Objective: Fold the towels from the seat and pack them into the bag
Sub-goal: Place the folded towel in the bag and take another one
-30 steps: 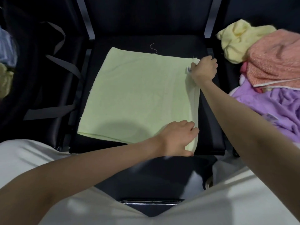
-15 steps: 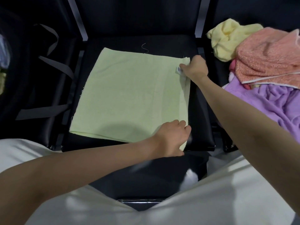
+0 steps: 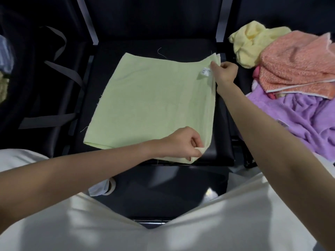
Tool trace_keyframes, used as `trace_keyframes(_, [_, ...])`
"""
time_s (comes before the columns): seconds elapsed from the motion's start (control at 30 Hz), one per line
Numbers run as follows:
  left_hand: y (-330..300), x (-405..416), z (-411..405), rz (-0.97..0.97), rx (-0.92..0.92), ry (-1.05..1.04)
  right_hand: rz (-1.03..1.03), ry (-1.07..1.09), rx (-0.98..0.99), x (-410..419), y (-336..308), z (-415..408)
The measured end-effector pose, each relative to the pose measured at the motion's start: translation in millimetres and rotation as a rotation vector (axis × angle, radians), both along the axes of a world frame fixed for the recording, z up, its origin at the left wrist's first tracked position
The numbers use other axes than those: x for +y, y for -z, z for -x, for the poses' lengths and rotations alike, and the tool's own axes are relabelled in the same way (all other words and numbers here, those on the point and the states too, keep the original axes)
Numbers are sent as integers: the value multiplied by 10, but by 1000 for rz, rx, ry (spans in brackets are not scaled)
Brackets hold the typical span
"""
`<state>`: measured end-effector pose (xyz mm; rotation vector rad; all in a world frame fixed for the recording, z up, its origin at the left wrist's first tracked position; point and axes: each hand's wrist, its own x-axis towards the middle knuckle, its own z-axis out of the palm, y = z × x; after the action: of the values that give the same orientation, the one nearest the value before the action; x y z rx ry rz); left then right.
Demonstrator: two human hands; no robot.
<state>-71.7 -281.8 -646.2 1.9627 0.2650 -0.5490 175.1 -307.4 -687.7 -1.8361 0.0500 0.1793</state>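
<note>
Thin pale-green cloth towel flat on black seat; left hand pinches near corner, right hand pinches far corner. Light, floppy; lift by both corners.

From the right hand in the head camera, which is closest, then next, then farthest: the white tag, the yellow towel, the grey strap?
1. White tag: beside the right hand, on the green towel.
2. Yellow towel: on the right pile.
3. Grey strap: far left.
</note>
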Motion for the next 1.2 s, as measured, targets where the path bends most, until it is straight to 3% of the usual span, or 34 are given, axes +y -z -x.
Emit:
trace_keyframes(0.1, [-169, 231, 85, 185, 37, -88, -166, 14, 86, 150, -159, 49])
trace_keyframes(0.43, [-444, 1431, 764, 234, 10, -210, -218, -81, 29, 1510, -479, 655])
trace_keyframes(0.57, [-448, 1852, 1051, 251, 0, -312, -150, -87, -4, 2079, -420, 971])
trace_keyframes(0.77, [-184, 2177, 1280, 207, 112, -570, 118, -201, 61, 2536, -66, 1152])
trace_keyframes(0.87, [17, 2259, 1341, 37, 206, -647, 214, -289, 33, 2578, 12, 1230])
trace_keyframes(1.07, [68, 2171, 1399, -412, 273, -458, 254, -464, -114, 2143, -34, 1549])
trace_keyframes(1.2, [40, 2034, 1407, -670, 175, -578, 369, -478, -272, 1411, -64, 1982])
